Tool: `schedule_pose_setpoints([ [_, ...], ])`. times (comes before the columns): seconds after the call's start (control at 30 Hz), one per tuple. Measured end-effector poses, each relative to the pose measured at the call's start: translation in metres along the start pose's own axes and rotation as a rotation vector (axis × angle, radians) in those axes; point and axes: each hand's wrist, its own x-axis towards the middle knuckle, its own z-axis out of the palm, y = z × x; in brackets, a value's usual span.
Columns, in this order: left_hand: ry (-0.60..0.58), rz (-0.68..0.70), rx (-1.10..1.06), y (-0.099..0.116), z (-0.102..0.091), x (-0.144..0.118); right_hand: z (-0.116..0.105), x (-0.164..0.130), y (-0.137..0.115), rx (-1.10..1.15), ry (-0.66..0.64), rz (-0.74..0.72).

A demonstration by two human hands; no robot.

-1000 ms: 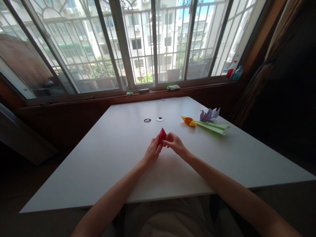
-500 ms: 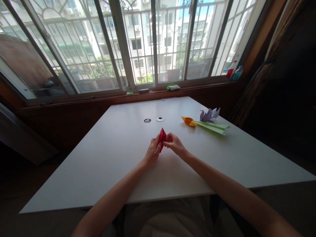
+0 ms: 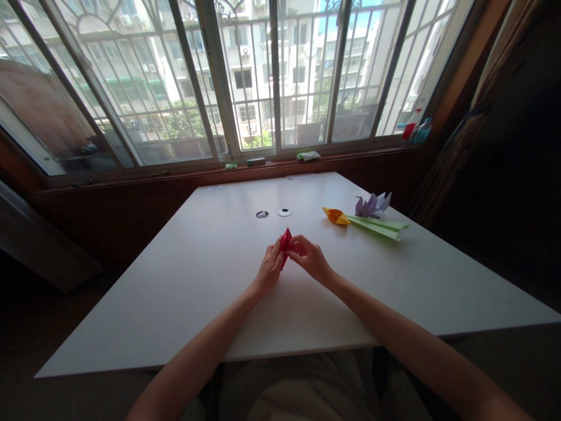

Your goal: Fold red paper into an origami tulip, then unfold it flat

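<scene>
A piece of folded red origami paper (image 3: 286,238) stands upright between my hands, its pointed tip facing away from me. My left hand (image 3: 270,263) grips its left side, fingers closed along the paper. From the right, my right hand (image 3: 309,255) pinches the paper's edge with thumb and fingers bent. The lower part of the red paper is partly covered by my fingers. Both hands are just above the white table (image 3: 184,292), near its middle.
To the right lie a yellow-orange paper flower (image 3: 336,216) with a green folded paper stem (image 3: 377,227) and a purple-white paper flower (image 3: 372,204). Two round table inserts (image 3: 284,212) are beyond my hands. Bottles (image 3: 421,131) and small packets (image 3: 308,156) sit on the windowsill.
My right hand has shifted slightly, its fingers curling more over the red paper's right edge. The red paper has turned and tilted a little left. My left hand stays nearly in place.
</scene>
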Motion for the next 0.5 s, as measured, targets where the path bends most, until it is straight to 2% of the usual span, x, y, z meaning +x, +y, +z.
schedule_pose_setpoints([
  [0.2,-0.01,-0.052,0.037,0.0068,-0.0019,-0.0011,-0.0002,0.0004,0.003,-0.037,-0.023,-0.011],
  [0.5,-0.034,0.001,0.048,0.0075,0.0,-0.0028,0.0004,0.0007,0.0014,-0.033,0.021,0.09],
])
